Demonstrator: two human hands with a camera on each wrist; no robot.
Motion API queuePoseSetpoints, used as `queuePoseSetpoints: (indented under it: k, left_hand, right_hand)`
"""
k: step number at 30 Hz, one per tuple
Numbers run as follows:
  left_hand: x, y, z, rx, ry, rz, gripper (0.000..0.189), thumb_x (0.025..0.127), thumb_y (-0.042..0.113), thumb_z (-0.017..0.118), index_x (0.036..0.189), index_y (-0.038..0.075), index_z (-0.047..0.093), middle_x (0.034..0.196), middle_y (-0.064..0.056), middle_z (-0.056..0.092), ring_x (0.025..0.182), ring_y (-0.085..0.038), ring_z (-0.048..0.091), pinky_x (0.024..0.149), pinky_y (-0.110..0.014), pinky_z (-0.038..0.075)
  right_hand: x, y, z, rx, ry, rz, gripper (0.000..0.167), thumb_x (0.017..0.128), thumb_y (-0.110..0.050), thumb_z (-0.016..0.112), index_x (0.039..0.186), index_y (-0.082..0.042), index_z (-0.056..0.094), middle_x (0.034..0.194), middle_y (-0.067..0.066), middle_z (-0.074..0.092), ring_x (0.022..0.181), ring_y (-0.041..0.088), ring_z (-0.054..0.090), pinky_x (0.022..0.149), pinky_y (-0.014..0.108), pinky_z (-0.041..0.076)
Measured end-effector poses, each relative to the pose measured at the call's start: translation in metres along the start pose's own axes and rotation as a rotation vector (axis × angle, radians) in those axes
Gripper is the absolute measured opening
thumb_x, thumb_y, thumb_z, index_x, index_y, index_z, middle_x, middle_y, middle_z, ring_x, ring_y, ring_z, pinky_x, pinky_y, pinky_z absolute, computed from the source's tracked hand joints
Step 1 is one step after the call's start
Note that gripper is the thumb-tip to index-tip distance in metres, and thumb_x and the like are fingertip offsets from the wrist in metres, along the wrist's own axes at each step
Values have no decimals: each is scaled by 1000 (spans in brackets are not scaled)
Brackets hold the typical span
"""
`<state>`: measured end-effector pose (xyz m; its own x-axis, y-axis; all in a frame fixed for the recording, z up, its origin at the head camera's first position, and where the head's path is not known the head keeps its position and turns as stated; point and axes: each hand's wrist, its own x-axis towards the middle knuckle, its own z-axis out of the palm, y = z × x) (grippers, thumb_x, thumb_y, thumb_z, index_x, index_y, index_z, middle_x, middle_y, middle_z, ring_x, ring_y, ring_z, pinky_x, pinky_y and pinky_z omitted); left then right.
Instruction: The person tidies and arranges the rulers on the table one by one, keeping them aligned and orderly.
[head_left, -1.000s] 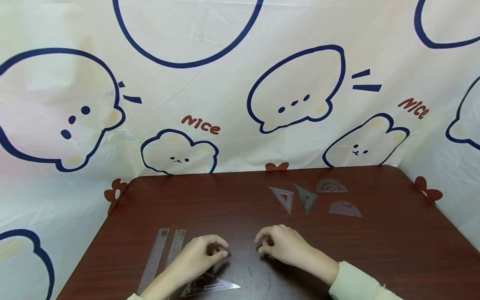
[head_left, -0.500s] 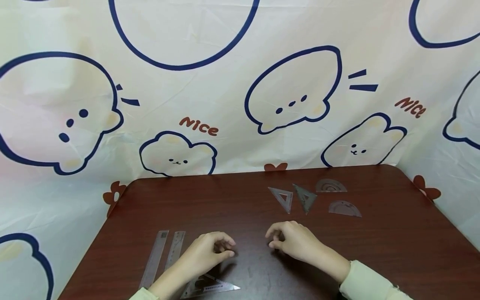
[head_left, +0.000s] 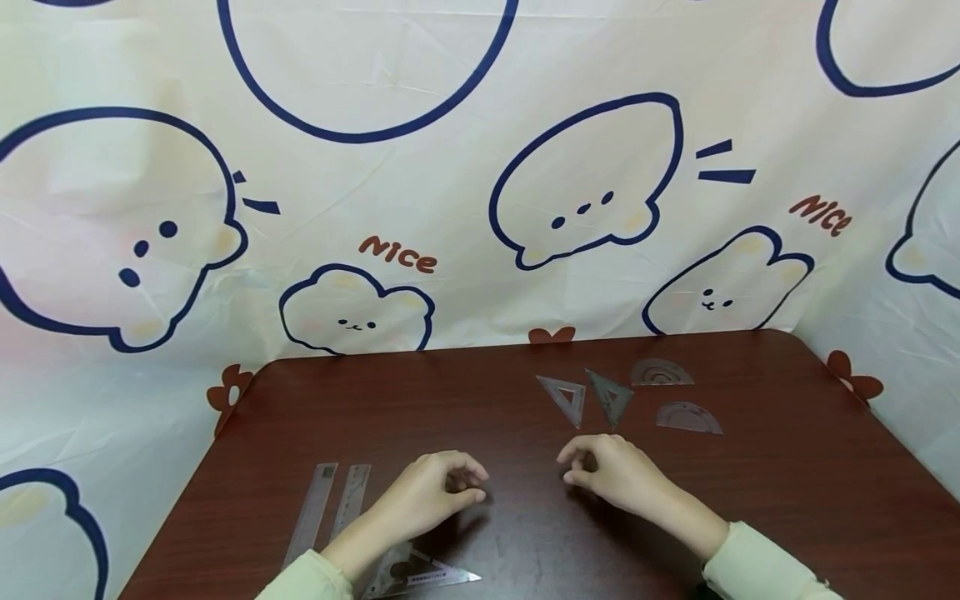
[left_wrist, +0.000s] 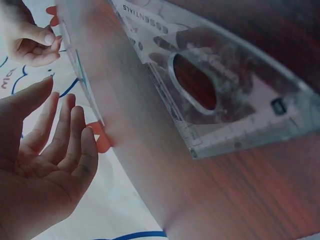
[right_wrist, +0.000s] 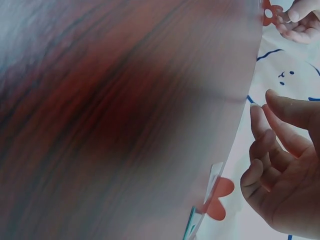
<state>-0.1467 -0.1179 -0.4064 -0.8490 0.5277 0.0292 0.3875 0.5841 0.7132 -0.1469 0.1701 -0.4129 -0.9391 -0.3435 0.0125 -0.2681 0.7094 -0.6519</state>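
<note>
My left hand (head_left: 431, 497) hovers over the table left of centre, fingers loosely curled and holding nothing. Below its wrist lies a large clear set square (head_left: 438, 577), partly covered by the forearm; the left wrist view shows this set square (left_wrist: 250, 127) close up, with an oval hole. Two clear straight rulers, a wider ruler (head_left: 310, 508) and a narrower ruler (head_left: 351, 500), lie side by side to its left. My right hand (head_left: 622, 473), also loosely curled with nothing in it, is nearest to a small clear set square (head_left: 576, 412) and a greenish set square (head_left: 613, 412).
Two clear half-round protractors, a far protractor (head_left: 662, 369) and a nearer protractor (head_left: 688, 418), lie right of the small set squares. The brown wooden table (head_left: 420, 400) ends against a cartoon-printed cloth (head_left: 465, 208) at the back and sides.
Both hands have drifted to the right and slightly away from the body, and the gap between them is a little wider. The rulers, set squares and protractors stay where they were.
</note>
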Motion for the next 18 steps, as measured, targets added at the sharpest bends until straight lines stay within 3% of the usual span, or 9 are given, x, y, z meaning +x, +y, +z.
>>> queuePoseSetpoints:
  k: [18]
  left_hand:
    - [29, -2, 1, 24, -18, 32, 12, 90, 18, 74, 102, 13, 72, 94, 6, 69, 86, -10, 63, 77, -33, 51]
  right_hand:
    - [10, 22, -14, 20, 74, -20, 14, 88, -12, 76, 101, -11, 73, 78, -9, 60, 58, 7, 49, 52, 25, 42]
